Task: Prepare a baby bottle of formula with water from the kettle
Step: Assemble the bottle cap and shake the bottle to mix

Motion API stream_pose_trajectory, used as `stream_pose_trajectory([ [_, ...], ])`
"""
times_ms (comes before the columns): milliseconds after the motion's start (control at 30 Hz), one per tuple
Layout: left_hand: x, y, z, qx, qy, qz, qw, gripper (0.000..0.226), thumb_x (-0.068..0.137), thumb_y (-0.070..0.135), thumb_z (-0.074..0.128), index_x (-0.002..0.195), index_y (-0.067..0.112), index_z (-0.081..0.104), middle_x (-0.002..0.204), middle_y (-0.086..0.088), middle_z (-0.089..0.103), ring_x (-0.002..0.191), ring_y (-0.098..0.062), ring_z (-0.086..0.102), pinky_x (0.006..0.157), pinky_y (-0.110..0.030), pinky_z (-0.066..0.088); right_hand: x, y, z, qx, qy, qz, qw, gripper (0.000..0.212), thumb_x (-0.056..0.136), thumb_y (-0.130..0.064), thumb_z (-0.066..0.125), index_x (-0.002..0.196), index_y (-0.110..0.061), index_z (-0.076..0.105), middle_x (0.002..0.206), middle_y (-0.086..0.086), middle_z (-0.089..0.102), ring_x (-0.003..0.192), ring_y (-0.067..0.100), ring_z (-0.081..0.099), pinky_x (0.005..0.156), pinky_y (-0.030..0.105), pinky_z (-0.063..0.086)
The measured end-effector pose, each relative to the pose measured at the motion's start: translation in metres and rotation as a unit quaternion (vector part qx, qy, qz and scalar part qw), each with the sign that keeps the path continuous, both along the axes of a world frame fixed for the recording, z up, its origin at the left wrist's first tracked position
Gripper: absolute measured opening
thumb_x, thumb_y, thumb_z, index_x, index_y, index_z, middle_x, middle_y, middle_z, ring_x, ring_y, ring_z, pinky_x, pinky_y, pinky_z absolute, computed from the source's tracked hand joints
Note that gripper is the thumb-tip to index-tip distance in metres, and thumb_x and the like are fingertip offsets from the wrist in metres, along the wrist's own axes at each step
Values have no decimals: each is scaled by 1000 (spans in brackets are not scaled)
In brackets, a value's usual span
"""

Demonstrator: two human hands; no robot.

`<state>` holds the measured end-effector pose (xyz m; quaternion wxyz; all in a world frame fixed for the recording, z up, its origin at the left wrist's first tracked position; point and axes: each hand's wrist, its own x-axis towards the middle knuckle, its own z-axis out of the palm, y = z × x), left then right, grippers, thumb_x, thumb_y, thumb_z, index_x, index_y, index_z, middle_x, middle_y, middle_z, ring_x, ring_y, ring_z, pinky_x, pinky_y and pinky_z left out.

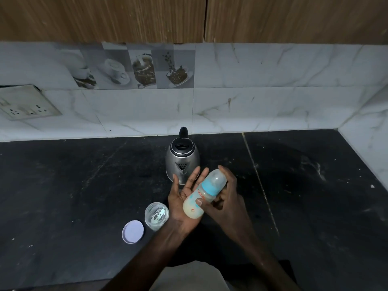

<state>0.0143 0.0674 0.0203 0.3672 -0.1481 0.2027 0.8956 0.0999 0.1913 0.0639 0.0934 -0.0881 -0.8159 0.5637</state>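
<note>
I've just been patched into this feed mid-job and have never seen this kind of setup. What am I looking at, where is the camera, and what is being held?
There is no machine here: a person works with two bare hands. The single picture comes from a wide-angle camera worn on their head, looking forward and down. On the black stone counter stand a steel electric kettle with a black lid, near the wall, and an open clear glass jar, with a round pale lid lying beside it. The left hand lies open, palm up, under a tilted baby bottle with a blue collar and clear cap, which holds milky liquid. The right hand grips that bottle, thumb on its body.
</note>
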Motion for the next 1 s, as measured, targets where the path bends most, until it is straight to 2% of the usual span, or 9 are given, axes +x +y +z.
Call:
stream_pose_trajectory([
  [100,0,3,1,2,8,0,1000,75,96,65,52,147,10,57,151,-16,57,143,-39,51,124,-56,32,-1,7,15,46,30,-8,998,103,76,-52,90,156,-57,25,138,-26,59,112,4,72,87,29,64],
  [167,-2,3,0,-23,12,7,1000,77,96,67,50,148,10,55,150,-15,59,142,-35,53,123,-53,34,-3,16,29,42,95,-92,990,97,75,-59,87,155,-54,31,132,-27,63,106,2,73,82,20,63],
  [300,-6,0,-7,-55,16,17,998,75,97,67,48,145,11,59,149,-13,60,136,-30,60,123,-47,35,-5,4,29,-69,179,-272,943,93,81,-46,88,155,-47,32,131,-23,66,111,5,73,87,35,66],
  [433,-6,3,-11,-42,4,19,999,75,96,64,53,144,8,57,148,-15,61,137,-37,58,118,-55,39,3,-10,16,123,61,-136,981,93,76,-51,88,151,-54,34,124,-20,70,92,2,73,79,25,63],
  [567,-5,3,-10,-75,16,21,997,73,96,66,50,142,10,61,146,-13,63,133,-29,63,116,-45,44,-6,-2,18,-66,162,-316,932,91,82,-54,85,155,-52,31,128,-23,68,106,2,75,83,32,66],
  [700,-6,0,-12,-46,0,30,999,74,95,63,54,144,7,57,147,-14,62,136,-35,59,123,-54,34,2,-20,13,58,40,-147,987,93,75,-46,91,149,-59,35,127,-31,66,103,-3,73,85,29,64],
  [767,-8,1,-12,-51,2,36,998,76,95,63,53,146,7,55,147,-14,62,137,-35,58,120,-54,39,2,-14,15,64,56,-170,982,95,74,-54,90,152,-55,36,129,-26,69,104,-2,73,86,27,64],
  [867,-10,1,-11,-66,17,35,997,77,95,66,51,147,9,56,146,-14,63,134,-30,62,114,-46,45,-6,-3,23,-44,147,-322,934,92,80,-62,83,156,-50,31,125,-31,68,105,-1,74,83,33,66],
  [1000,-12,2,-15,-46,0,42,998,77,94,64,55,145,7,56,146,-15,62,136,-35,59,116,-53,43,-4,-18,24,56,46,-171,983,93,78,-49,88,153,-48,32,127,-22,69,100,5,74,85,39,65],
])
